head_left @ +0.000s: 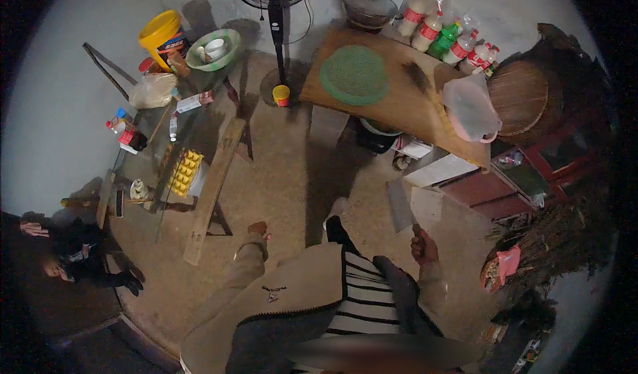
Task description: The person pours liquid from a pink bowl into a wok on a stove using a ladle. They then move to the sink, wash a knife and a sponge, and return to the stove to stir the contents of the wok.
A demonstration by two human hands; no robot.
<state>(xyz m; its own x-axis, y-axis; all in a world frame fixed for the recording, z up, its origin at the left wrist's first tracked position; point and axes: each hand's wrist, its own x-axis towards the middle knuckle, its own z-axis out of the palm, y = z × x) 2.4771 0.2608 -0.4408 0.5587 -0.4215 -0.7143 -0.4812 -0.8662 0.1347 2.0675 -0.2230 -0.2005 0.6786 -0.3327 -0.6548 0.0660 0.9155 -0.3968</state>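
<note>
My right hand [424, 247] grips the handle of a cleaver [400, 208]. Its broad grey blade points away from me, above the concrete floor. My left hand [257, 228] is out in front of me on the other side, nearest to a long wooden bench [215, 189]. Its fingers are mostly hidden, so I cannot make out their pose. Ahead stands a wooden table [344, 50] bearing a green round woven sieve [355, 74] and a translucent plastic tub [471, 107].
A pedestal fan [277, 30] stands by the wall. Several bottles [427, 31] line the table's back. On the left, a glass-topped table [149, 160] holds yellow egg trays [187, 172]. A person [79, 254] sits at far left. A red cabinet [478, 192] and brushwood [553, 234] flank the right.
</note>
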